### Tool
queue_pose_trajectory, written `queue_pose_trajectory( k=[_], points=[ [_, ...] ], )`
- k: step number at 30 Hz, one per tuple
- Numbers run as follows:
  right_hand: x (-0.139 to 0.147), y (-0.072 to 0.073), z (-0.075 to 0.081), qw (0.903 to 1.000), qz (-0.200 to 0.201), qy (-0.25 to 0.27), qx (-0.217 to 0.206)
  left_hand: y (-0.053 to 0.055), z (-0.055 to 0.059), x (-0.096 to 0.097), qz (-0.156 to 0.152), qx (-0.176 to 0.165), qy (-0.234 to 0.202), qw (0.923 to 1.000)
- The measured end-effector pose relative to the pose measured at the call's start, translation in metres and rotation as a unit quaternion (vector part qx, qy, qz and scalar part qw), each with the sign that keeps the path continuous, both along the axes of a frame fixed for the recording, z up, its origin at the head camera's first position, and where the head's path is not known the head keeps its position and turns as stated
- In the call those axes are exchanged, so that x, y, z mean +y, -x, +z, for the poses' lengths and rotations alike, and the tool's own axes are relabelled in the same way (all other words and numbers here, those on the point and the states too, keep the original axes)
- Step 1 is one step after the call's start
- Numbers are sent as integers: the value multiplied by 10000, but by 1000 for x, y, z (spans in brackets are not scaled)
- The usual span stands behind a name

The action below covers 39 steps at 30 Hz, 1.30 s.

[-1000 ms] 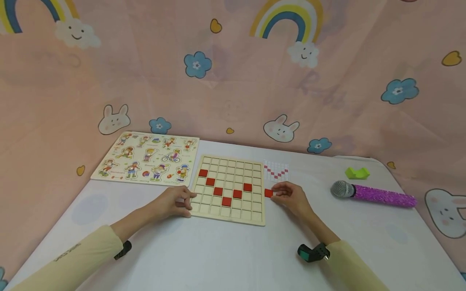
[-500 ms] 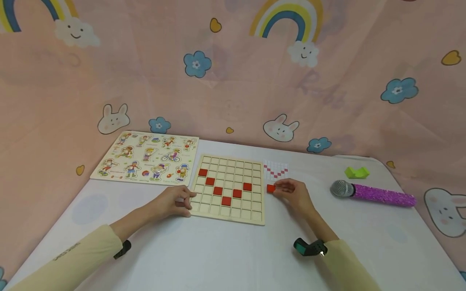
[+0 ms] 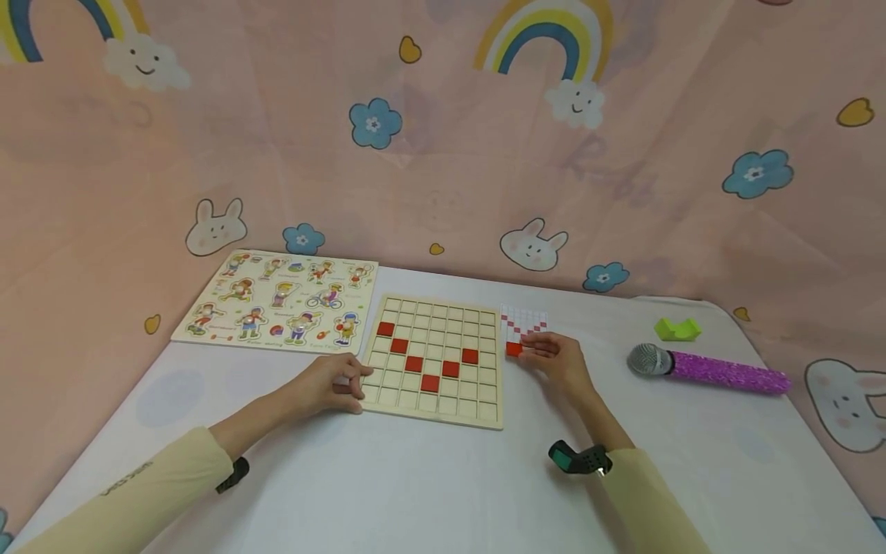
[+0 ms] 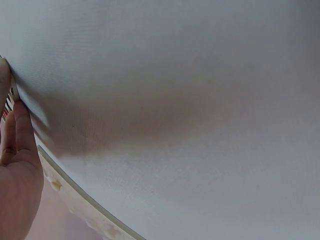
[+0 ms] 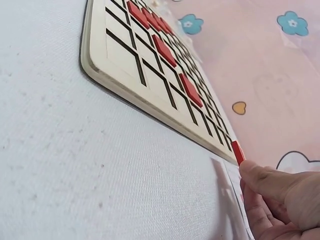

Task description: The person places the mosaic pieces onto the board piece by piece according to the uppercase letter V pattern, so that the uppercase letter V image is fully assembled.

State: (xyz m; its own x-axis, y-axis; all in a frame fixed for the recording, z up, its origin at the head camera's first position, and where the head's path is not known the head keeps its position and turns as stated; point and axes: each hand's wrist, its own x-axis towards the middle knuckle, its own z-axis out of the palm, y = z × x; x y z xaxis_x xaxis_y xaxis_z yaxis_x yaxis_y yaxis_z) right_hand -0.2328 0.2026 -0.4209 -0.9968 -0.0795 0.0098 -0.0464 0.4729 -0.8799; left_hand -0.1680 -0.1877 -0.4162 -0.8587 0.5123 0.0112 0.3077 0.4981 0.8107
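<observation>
A square wooden grid board (image 3: 477,409) lies flat, with several red square tiles (image 3: 413,364) set in its cells in a V shape. My left hand (image 3: 332,383) grips its left edge; the left wrist view catches thumb and fingertips at that edge. Off the board's right side, my right hand (image 3: 561,360) pinches one more red tile (image 5: 238,151) between thumb and fingers. That tile overlaps the lower part of a small pattern card (image 3: 527,317), which shows a red V on a grid. Part of the card is hidden by the tile and fingers.
At the back left lies a picture peg puzzle (image 3: 277,304) with sports figures. A microphone (image 3: 713,371) with a purple glittery handle rests on the right, in front of a lime-green block (image 3: 678,329). Pink patterned cloth (image 3: 443,169) hangs behind the white table (image 3: 388,485).
My right hand has moved slightly away from me with the red tile, from beside the board's right edge up to the pattern card. The left hand has stayed on the board.
</observation>
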Motion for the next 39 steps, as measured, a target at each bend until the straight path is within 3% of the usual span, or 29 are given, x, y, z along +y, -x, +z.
queue_pose_trajectory(
  k=[10,17,28,39],
  points=[
    [-10,6,0,9999,41,-95,22,-2,1,2,40,-80,-6,10000],
    [-18,8,0,9999,24,-122,50,-1,1,2,13,59,155,9999],
    [-27,12,2,9988,115,-406,257,-1,1,2,-15,1,-70,10000],
    [-38,17,-1,9992,61,-372,92,-1,3,2,59,-91,-102,9999]
  ],
)
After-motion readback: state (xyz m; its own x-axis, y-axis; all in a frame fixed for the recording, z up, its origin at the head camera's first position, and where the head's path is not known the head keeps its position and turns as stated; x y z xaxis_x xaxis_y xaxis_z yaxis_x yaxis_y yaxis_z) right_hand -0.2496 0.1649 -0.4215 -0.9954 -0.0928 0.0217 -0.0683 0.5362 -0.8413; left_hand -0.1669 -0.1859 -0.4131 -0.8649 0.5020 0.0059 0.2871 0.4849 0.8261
